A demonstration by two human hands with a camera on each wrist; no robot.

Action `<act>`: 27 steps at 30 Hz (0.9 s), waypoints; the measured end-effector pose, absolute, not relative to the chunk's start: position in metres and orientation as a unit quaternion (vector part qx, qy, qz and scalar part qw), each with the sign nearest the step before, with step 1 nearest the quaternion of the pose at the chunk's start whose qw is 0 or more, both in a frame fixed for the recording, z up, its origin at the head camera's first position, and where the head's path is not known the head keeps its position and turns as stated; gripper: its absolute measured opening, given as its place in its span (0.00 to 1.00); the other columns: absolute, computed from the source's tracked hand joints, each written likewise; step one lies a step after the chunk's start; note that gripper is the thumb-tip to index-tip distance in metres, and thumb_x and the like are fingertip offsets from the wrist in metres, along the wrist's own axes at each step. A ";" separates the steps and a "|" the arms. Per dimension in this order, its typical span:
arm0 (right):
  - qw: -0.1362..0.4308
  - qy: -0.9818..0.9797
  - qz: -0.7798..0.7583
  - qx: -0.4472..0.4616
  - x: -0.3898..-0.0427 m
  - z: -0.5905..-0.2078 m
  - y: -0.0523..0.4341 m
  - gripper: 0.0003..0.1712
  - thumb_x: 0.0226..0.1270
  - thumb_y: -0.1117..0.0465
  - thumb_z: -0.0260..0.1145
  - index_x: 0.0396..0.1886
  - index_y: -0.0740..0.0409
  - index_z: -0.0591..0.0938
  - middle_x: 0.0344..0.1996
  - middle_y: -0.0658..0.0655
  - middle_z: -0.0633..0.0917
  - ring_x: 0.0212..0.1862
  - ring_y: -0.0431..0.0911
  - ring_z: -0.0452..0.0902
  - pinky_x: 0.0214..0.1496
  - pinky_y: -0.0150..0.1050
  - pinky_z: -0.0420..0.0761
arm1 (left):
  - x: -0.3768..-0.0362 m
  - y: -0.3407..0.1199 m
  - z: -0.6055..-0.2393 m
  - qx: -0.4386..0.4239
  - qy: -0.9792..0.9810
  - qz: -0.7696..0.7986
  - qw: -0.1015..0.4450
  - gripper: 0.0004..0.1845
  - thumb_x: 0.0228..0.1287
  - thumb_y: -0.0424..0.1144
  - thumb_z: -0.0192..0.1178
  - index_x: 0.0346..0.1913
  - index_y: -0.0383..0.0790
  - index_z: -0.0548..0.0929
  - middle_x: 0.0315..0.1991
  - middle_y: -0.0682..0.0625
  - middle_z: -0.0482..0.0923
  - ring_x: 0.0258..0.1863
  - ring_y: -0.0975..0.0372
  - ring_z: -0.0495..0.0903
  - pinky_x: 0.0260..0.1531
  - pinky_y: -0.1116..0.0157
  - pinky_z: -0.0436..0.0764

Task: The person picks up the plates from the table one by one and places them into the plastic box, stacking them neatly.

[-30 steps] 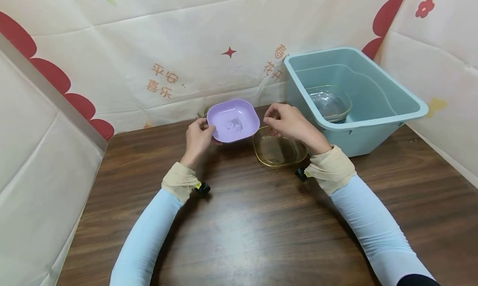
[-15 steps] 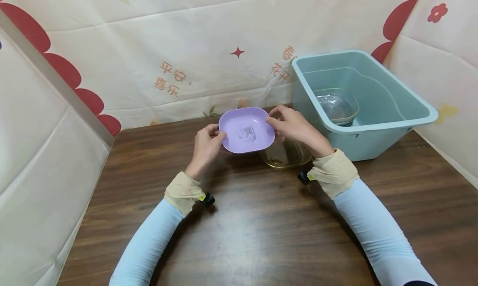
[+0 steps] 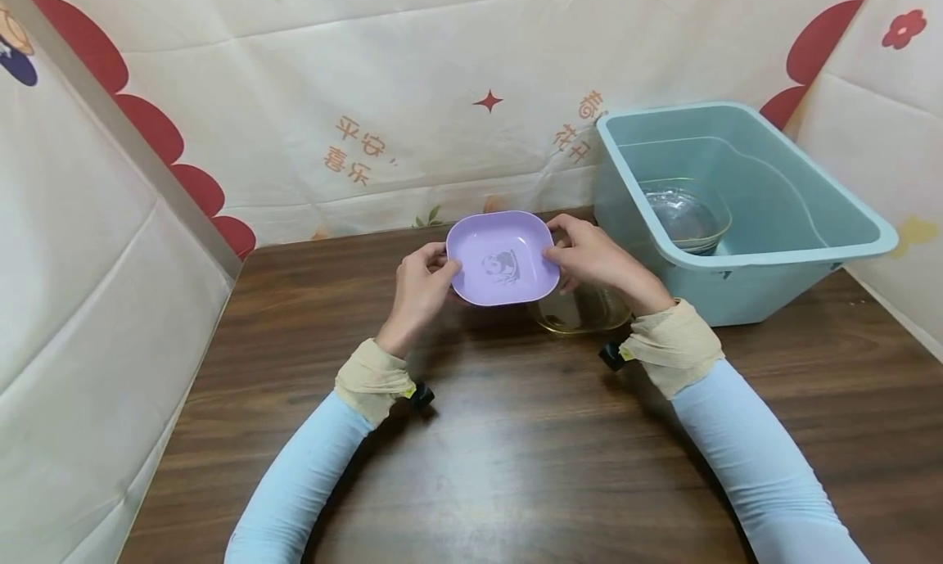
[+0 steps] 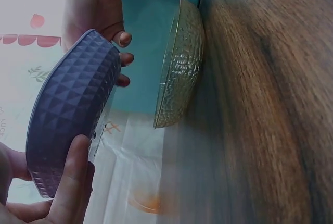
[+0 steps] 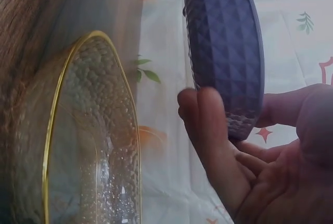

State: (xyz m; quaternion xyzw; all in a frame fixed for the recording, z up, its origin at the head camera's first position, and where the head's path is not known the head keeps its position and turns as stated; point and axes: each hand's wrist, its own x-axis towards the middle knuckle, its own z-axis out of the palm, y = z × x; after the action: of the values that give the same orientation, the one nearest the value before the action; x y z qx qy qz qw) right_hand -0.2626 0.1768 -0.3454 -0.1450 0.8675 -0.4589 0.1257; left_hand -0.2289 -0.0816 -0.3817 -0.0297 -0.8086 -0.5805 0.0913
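A shallow purple dish with rounded corners and a grey panda print is held above the table, its inside tilted toward me. My left hand pinches its left edge, thumb on the inside and fingers beneath. At the opposite edge, my right hand grips it the same way. Both wrist views show the diamond-patterned outer wall of the purple dish. Below my right hand, a clear amber dish with a gold rim rests on the table, partly hidden by the purple dish and that hand.
A light blue plastic bin stands at the back right of the wooden table. Clear gold-rimmed dishes sit stacked inside it. A printed cloth hangs close behind the table and along both sides.
My right hand has come onto the right edge of the purple dish, which only the left hand held at first. The dish has shifted right, over part of the amber dish, while the view shifted too.
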 end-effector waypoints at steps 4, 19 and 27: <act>0.144 0.845 -0.492 -0.152 -0.262 -0.346 0.176 0.28 0.77 0.67 0.53 0.73 0.70 0.61 0.48 0.79 0.83 0.26 0.48 0.86 0.32 0.54 0.92 | -0.228 -0.082 -0.379 -0.026 -0.817 -0.568 0.095 0.18 0.66 0.32 0.61 0.57 0.31 0.84 0.43 0.36 0.88 0.37 0.56 0.88 0.32 0.56 0.92; 0.143 0.826 -0.524 -0.151 -0.261 -0.347 0.177 0.31 0.72 0.73 0.55 0.72 0.70 0.59 0.53 0.83 0.81 0.36 0.50 0.88 0.36 0.57 0.92 | -0.225 -0.079 -0.377 -0.047 -0.743 -0.666 0.050 0.18 0.67 0.29 0.60 0.59 0.27 0.80 0.43 0.32 0.84 0.22 0.63 0.85 0.33 0.35 0.87; 0.113 0.842 -0.505 -0.152 -0.262 -0.347 0.175 0.32 0.70 0.73 0.56 0.72 0.70 0.61 0.51 0.82 0.82 0.37 0.51 0.88 0.32 0.55 0.92 | -0.224 -0.080 -0.377 -0.045 -0.736 -0.674 0.044 0.19 0.71 0.35 0.63 0.60 0.28 0.80 0.42 0.34 0.84 0.22 0.61 0.86 0.34 0.36 0.88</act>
State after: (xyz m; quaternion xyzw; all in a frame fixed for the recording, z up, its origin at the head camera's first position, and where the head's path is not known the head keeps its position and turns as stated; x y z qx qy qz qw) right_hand -0.2616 0.1748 -0.3466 -0.1525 0.8422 -0.5048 0.1125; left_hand -0.2236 -0.0800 -0.3769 -0.0447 -0.7361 -0.6739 0.0439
